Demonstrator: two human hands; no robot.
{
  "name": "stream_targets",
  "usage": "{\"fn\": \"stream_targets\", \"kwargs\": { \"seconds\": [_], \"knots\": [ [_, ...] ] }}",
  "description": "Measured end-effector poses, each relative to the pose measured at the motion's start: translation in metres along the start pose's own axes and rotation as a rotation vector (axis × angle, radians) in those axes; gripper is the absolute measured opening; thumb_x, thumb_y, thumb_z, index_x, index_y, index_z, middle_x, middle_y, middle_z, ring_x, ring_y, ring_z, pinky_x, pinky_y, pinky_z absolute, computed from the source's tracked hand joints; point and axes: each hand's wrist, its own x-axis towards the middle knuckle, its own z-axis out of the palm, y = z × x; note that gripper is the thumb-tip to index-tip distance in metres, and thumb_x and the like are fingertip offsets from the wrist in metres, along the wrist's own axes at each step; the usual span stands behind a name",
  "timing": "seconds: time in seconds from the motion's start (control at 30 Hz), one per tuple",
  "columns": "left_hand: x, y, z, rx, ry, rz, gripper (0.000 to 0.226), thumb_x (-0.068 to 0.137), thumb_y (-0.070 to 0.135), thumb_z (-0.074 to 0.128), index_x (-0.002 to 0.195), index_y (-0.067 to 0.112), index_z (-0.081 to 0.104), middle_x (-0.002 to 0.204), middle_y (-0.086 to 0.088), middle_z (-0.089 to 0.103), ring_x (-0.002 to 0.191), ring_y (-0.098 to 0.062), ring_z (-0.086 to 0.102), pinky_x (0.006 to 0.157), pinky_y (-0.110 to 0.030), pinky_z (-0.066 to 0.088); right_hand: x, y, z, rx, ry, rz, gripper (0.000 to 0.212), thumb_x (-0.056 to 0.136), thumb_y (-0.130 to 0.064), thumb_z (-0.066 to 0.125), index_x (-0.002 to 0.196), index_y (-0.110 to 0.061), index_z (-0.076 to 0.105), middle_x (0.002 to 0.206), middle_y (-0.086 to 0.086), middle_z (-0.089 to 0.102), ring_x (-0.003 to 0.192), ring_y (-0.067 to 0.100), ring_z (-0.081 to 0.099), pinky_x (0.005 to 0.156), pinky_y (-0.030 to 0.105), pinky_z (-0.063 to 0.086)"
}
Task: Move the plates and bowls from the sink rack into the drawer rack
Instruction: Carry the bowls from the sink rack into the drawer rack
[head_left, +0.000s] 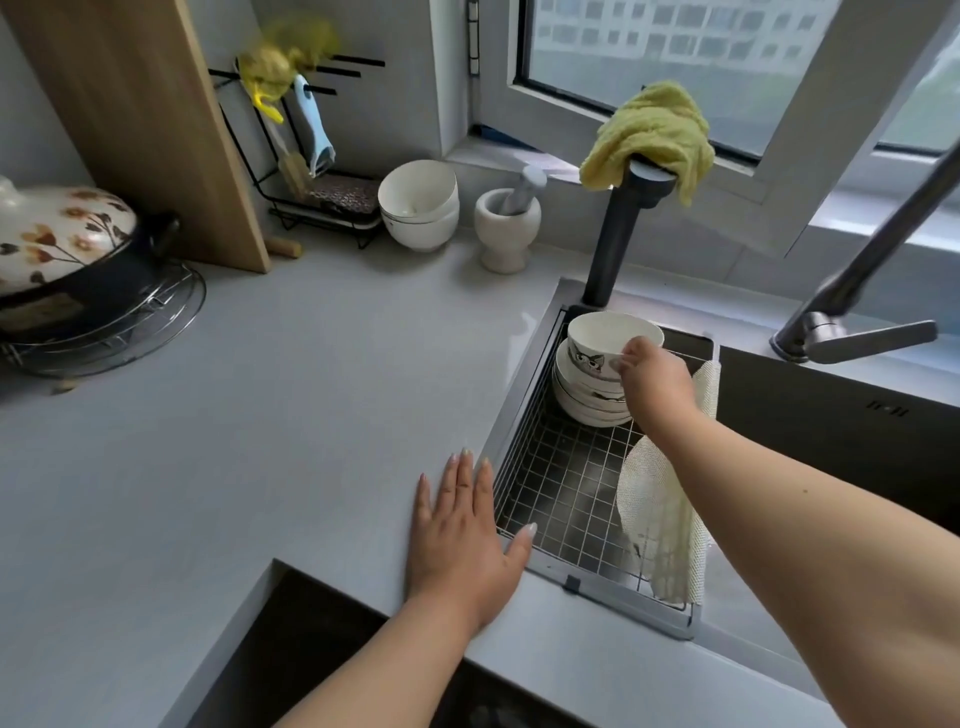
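The top bowl (602, 338), marked with an owl face, was pinched at its near rim by the right hand (655, 383), and it sat tilted on a stack of bowls (587, 397) in the far corner of the sink rack (550, 483). The fingertips were hidden behind the rim, and the number of bowls in the stack could not be made out. The near wire floor of the rack was left bare, while its right edge was draped with a mesh cloth (662, 519), partly covered by the forearm. The left hand (462, 540) was laid flat, fingers spread, on the counter (260, 415) just beside the rack's left edge. A dark opening below the counter edge was cut off, and no drawer rack could be discerned in it
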Motion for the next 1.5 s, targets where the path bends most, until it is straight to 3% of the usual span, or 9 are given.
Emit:
{"fn": "stream_targets", "kwargs": {
  "seconds": [0.2,0.4,0.63,0.7,0.8,1.0,1.13,1.37,1.5],
  "knots": [
    [0.003,0.0,0.002,-0.014,0.016,-0.01,0.083,0.09,0.068,0.002,0.149,0.014,-0.021,0.157,-0.006,-0.026,0.143,-0.02,-0.029,0.119,-0.047,-0.011,-0.022,-0.003,-0.021,0.25,0.157,-0.125,0.008,0.092,-0.028,0.054,0.096,-0.022,0.057,0.094,0.007,0.067,0.089,0.029,0.063,0.082,0.045,0.052],
    [0.002,-0.002,-0.003,-0.097,0.008,-0.021,0.083,0.093,0.066,0.011,0.151,0.015,-0.016,0.159,-0.001,-0.02,0.145,-0.014,-0.022,0.12,-0.042,-0.011,-0.096,0.007,-0.041,0.371,0.163,-0.205,0.018,0.088,-0.032,0.066,0.096,-0.018,0.059,0.075,-0.005,0.058,0.072,0.017,0.056,0.067,0.032,0.05],
    [-0.035,0.013,-0.031,-1.23,-0.035,-0.239,0.056,0.099,0.046,0.043,0.149,0.024,0.029,0.153,0.004,0.033,0.141,-0.016,0.028,0.108,-0.029,0.022,-0.192,0.036,-0.056,0.319,0.097,-0.335,0.026,0.072,-0.023,0.081,0.079,-0.022,0.057,0.06,-0.011,0.055,0.053,0.001,0.052,0.051,0.011,0.041],
    [-0.062,0.028,-0.038,-1.381,0.032,-0.297,0.047,0.1,0.046,0.039,0.14,0.021,0.042,0.143,0.003,0.046,0.129,-0.014,0.04,0.102,-0.028,0.029,-0.214,0.048,-0.06,0.278,0.051,-0.421,0.029,0.068,-0.026,0.084,0.08,-0.023,0.058,0.064,-0.01,0.057,0.057,0.004,0.053,0.054,0.022,0.046],
    [-0.106,0.049,-0.042,-1.561,0.143,-0.357,0.051,0.099,0.053,0.033,0.134,0.021,0.05,0.129,0.0,0.057,0.122,-0.015,0.05,0.104,-0.034,0.038,-0.25,0.061,-0.068,0.217,-0.02,-0.526,0.032,0.066,-0.029,0.084,0.081,-0.026,0.057,0.071,-0.015,0.054,0.063,0.005,0.052,0.054,0.011,0.041],
    [-0.188,0.072,-0.043,-1.783,0.043,-0.439,0.034,0.096,0.043,0.05,0.125,0.027,0.054,0.12,-0.013,0.06,0.105,-0.031,0.064,0.072,-0.042,0.059,-0.315,0.079,-0.078,0.266,-0.163,-0.699,0.024,0.072,-0.037,0.078,0.08,-0.026,0.057,0.073,-0.016,0.052,0.063,0.005,0.05,0.057,0.008,0.039],
    [-0.238,0.075,-0.036,-1.829,0.148,-0.588,0.037,0.097,0.038,0.049,0.13,0.023,0.051,0.12,-0.014,0.059,0.105,-0.033,0.062,0.064,-0.037,0.058,-0.354,0.076,-0.084,0.335,-0.344,-0.63,0.016,0.086,-0.046,0.053,0.095,-0.033,0.057,0.074,-0.011,0.059,0.068,0.004,0.055,0.061,0.014,0.043],
    [-0.318,0.068,-0.034,-1.833,0.351,-0.753,0.034,0.096,0.049,0.044,0.119,0.027,0.056,0.114,-0.01,0.063,0.102,-0.028,0.063,0.06,-0.032,0.055,-0.401,0.056,-0.079,0.654,-0.764,-0.226,0.057,0.075,-0.056,0.058,0.116,-0.018,0.05,0.086,0.009,0.061,0.069,0.021,0.062,0.063,0.039,0.052],
    [-0.358,0.055,-0.031,-1.789,0.455,-0.81,0.038,0.097,0.052,0.04,0.115,0.024,0.059,0.11,-0.011,0.065,0.097,-0.029,0.065,0.058,-0.032,0.053,-0.432,0.044,-0.07,0.821,-1.06,-0.073,0.052,0.08,-0.05,0.064,0.114,-0.011,0.056,0.092,0.019,0.065,0.078,0.026,0.063,0.072,0.037,0.056]
  ]
}}
